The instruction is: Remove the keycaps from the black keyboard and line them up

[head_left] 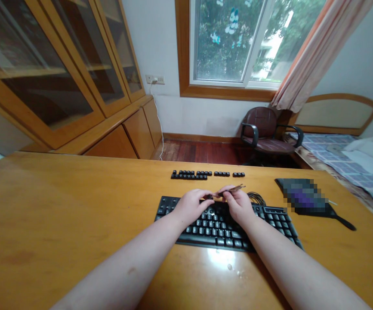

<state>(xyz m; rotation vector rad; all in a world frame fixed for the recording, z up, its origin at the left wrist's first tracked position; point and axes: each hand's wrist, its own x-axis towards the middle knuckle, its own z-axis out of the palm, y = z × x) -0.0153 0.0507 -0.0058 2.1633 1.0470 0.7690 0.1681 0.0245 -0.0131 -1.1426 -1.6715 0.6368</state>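
Note:
My left hand [194, 206] is closed, its thumb and fingers pinching a small black keycap [210, 197] above the keyboard's upper rows. Just beside it, my right hand [239, 207] grips a thin brownish tool [235, 188] whose narrow end sticks out to the right; its exact kind is unclear. One end of the tool points toward the keycap, but I cannot tell whether they touch. Beneath both hands lies a black keyboard [205, 230], with bare spots showing along its upper part. Loose black keycaps [191, 174] stand in rows on the table beyond it.
A coiled black cable [256, 198] lies behind the keyboard. On the right of the wooden table [76, 224] rests a dark flat object with a handle [344, 221], partly blurred. Past the far edge are an office chair [263, 129], a bed [350, 150] and a glass-door cabinet [86, 82].

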